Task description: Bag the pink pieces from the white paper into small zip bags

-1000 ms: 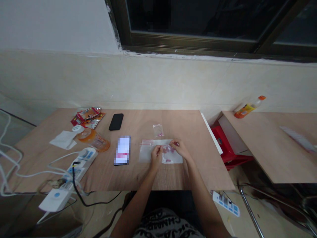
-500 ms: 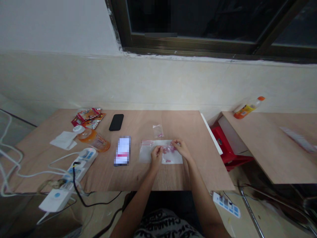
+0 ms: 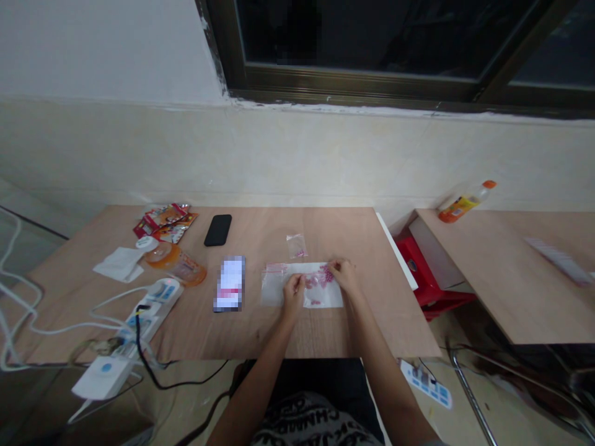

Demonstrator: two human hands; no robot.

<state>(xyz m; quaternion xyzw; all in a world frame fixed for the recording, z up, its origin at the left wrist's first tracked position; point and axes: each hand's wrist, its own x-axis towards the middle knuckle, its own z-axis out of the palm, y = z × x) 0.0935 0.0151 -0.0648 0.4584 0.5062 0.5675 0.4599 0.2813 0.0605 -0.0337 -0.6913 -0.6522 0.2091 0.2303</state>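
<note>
Pink bits [image 3: 324,276] clustered on white sheet [image 3: 325,302] on bench [image 3: 209,337], between the two hands; too small to make out singly. Left hand [image 3: 292,290]: thumb and fingertips drawn narrow near the cluster's left side; whether anything is pinched, cannot tell. Right hand [image 3: 343,274]: fingers bent in at the cluster's right edge, tips hard to make out; grip cannot be told. Clear bag [image 3: 273,292] to the left, right side unclear near left hand. Small bag [image 3: 295,244] beyond, contents blurred. Lit phone [image 3: 230,282]: screen pixelated
</note>
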